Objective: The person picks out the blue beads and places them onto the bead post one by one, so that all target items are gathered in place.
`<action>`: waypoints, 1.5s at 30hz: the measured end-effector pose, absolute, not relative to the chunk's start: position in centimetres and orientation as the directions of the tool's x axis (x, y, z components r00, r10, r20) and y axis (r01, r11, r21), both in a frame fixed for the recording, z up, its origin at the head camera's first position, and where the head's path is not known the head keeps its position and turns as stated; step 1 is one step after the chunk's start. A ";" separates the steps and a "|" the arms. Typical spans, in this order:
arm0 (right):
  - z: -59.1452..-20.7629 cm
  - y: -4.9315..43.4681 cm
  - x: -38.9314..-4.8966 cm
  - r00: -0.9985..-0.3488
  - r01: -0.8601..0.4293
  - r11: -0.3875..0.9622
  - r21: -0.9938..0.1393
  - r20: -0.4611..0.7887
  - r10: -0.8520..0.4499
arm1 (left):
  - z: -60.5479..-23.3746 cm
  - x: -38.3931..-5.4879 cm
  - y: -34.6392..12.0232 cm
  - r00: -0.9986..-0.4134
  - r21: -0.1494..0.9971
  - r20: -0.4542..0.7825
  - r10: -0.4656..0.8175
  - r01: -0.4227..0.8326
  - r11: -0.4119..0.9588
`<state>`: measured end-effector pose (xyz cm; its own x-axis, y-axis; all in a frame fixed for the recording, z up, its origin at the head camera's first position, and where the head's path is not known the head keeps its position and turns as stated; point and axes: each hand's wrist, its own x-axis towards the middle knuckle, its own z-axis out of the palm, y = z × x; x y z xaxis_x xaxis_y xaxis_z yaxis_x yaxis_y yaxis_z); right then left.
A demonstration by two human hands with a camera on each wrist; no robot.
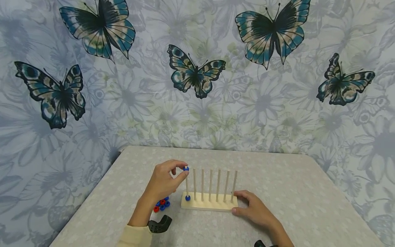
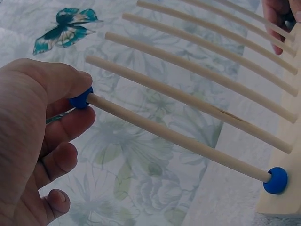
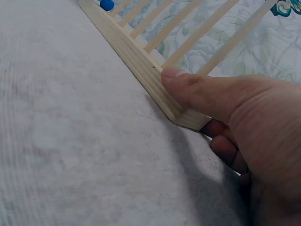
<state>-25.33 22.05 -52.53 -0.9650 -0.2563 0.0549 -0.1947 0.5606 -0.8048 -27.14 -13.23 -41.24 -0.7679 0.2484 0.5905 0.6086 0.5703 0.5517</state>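
Seven upright pegs (image 1: 210,185) divide the space above the wooden base (image 1: 210,205), with narrow gaps between neighbours; six tips are accessible from above. The left-end tip is obstructed — the left hand (image 1: 165,180) pinches a blue bead (image 1: 186,168) there, and the shaft below is bare down to a second blue bead (image 1: 188,198). The right hand (image 1: 254,209) blocks the base's right end. Loose beads (image 1: 162,202) and the left forearm (image 1: 140,211) obstruct its left side. Free passage: desk (image 1: 277,171) behind the pegs and right of the right hand.
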 end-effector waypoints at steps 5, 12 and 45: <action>-51.4 22.0 -26.0 -0.958 -0.124 0.514 -0.849 -0.032 -0.284 | -41.1 -27.4 -13.4 -0.753 0.525 0.603 0.263 0.624 0.579; -50.4 22.1 -26.7 -0.942 -0.040 0.480 -0.876 -0.127 -0.311 | -41.4 -27.2 -13.6 -0.795 0.589 0.547 0.262 0.588 0.554; -51.7 22.6 -26.7 -0.931 -0.204 0.495 -0.845 0.011 -0.365 | -42.2 -27.5 -13.9 -0.851 0.621 0.443 0.282 0.518 0.588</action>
